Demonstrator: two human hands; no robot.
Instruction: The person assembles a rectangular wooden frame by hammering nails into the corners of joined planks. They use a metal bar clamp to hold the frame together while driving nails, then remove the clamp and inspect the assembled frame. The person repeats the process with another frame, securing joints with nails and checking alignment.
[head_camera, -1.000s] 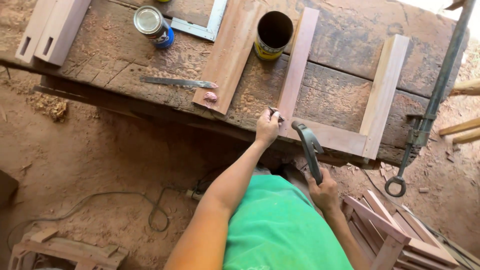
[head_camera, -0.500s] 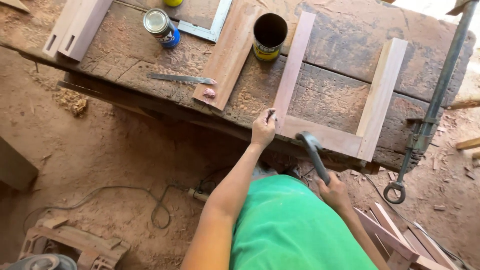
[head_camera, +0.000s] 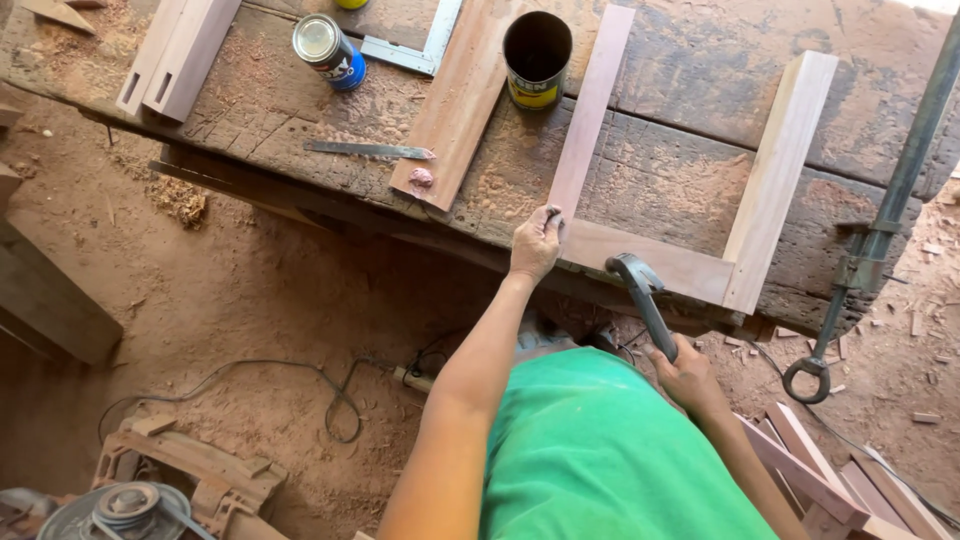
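A U-shaped wooden frame (head_camera: 690, 240) of three rails was laid on the bench (head_camera: 700, 80), its near-left corner under the left hand (head_camera: 535, 242), which was pinched on something small there, probably a nail. The frame was judged stiff and fairly light, best steadied at that corner. One hammer (head_camera: 645, 305) was gripped in the right hand (head_camera: 685, 375). Two cans were seen beyond the left hand: one (head_camera: 328, 50) blue, one (head_camera: 538, 60) open.

Blue can (head_camera: 328, 50) (lid on), open yellow-labelled tin (head_camera: 537, 60), both on workbench (head_camera: 700, 170)
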